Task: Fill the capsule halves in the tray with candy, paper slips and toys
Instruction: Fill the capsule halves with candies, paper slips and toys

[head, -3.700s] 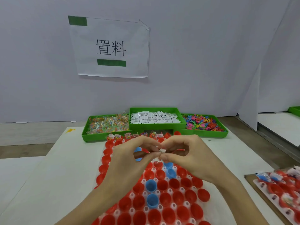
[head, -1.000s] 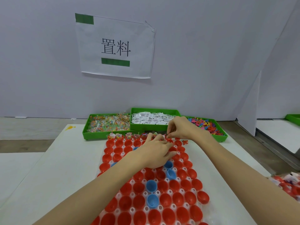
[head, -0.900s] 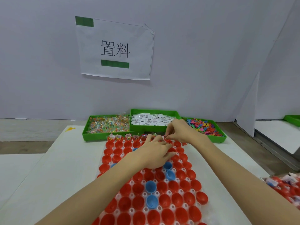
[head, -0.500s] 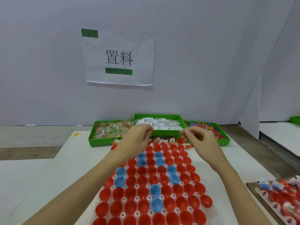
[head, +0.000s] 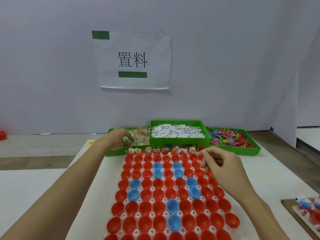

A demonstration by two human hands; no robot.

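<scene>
A clear tray (head: pixel 152 214) in front of me holds rows of red capsule halves (head: pixel 158 194) and several blue ones (head: pixel 172 206). The halves of the far row (head: pixel 156 151) have candy packets in them. Behind stand three green bins: candy (head: pixel 140 135), paper slips (head: pixel 176 132) and coloured toys (head: pixel 228 138). My left hand (head: pixel 116 140) is inside the candy bin, fingers curled round a candy packet (head: pixel 126 139). My right hand (head: pixel 220 164) hovers over the tray's far right corner, fingers loosely curled, with nothing seen in it.
A second tray (head: pixel 310 211) with filled red halves lies on a brown board at the right edge. A paper sign (head: pixel 132 60) hangs on the white wall behind the bins. The white table (head: pixel 270 172) extends on both sides of the tray.
My left hand has moved from the tray's far row into the candy bin and taken hold of a packet. My right hand has drawn back toward me and lowered over the tray's right side.
</scene>
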